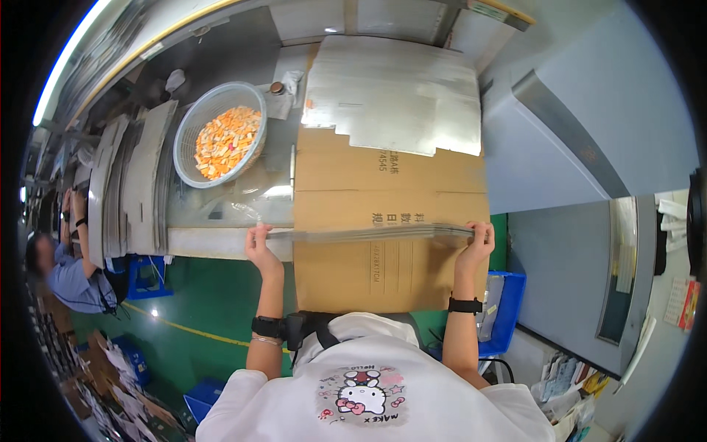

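Note:
My left hand (262, 249) and my right hand (476, 249) are closed on opposite ends of a thin stack of grey sheets (361, 234). The stack is seen almost edge-on, as a narrow band with several layers, bending slightly toward its right end. It is held over a brown flattened cardboard box (390, 173), which lies across the table and reaches toward my body. Farther back, a pile of silver-grey sheets (394, 92) with stepped, cut-out near edges lies flat on the cardboard. My fingertips curl round the band's ends, so those ends are partly hidden.
A light-blue basket (188, 118) of small orange and white pieces stands at the left. Beyond it, several grey boards (143, 184) stand upright. A blue bin (513, 313) is by my right forearm. A grey cabinet (582, 132) borders the right. Another person (77, 272) works far left.

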Motion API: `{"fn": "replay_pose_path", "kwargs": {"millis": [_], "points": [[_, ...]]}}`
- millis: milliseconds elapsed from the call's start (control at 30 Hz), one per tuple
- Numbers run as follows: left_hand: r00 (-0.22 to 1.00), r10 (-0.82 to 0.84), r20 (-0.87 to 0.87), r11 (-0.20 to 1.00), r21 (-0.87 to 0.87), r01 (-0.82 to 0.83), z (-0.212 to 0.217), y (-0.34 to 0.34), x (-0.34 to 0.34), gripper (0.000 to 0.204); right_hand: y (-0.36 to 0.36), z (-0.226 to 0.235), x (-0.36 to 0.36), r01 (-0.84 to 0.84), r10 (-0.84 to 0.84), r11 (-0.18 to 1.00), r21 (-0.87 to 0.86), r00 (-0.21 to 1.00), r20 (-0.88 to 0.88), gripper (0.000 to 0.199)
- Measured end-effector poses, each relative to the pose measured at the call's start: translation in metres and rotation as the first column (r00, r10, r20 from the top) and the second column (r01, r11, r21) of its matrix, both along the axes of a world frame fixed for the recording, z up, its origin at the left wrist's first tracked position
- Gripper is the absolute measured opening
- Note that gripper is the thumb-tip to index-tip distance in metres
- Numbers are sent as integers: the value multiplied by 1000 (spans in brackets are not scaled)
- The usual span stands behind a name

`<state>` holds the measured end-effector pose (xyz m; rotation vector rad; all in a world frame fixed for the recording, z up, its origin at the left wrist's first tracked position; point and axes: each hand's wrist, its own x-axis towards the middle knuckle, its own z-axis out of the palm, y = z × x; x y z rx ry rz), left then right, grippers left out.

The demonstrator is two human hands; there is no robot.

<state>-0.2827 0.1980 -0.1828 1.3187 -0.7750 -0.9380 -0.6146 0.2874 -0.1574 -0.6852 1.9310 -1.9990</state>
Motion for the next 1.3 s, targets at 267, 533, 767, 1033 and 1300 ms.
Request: {"fn": "replay_pose_path", "kwargs": {"millis": [267, 533, 767, 1033, 1300], "points": [[989, -113, -100, 993, -50, 109, 0, 3, 8, 17, 9, 4, -10, -281, 315, 942, -185, 929, 196, 14], [829, -553, -85, 832, -13, 554, 5, 1, 30, 28, 28, -8, -34, -596, 580, 802, -46, 757, 300, 40], [711, -702, -43, 709, 63, 703, 2, -11, 45, 35, 21, -13, -26, -631, 577, 769, 98, 753, 317, 38], [633, -773, -44, 620, 164, 768, 10, -16, 44, 25, 26, -18, -28, -600, 548, 788, 140, 787, 284, 19], [588, -804, 90, 594, 165, 787, 1, -18, 54, 24, 28, -25, -34, -636, 603, 772, 27, 744, 289, 15]]}}
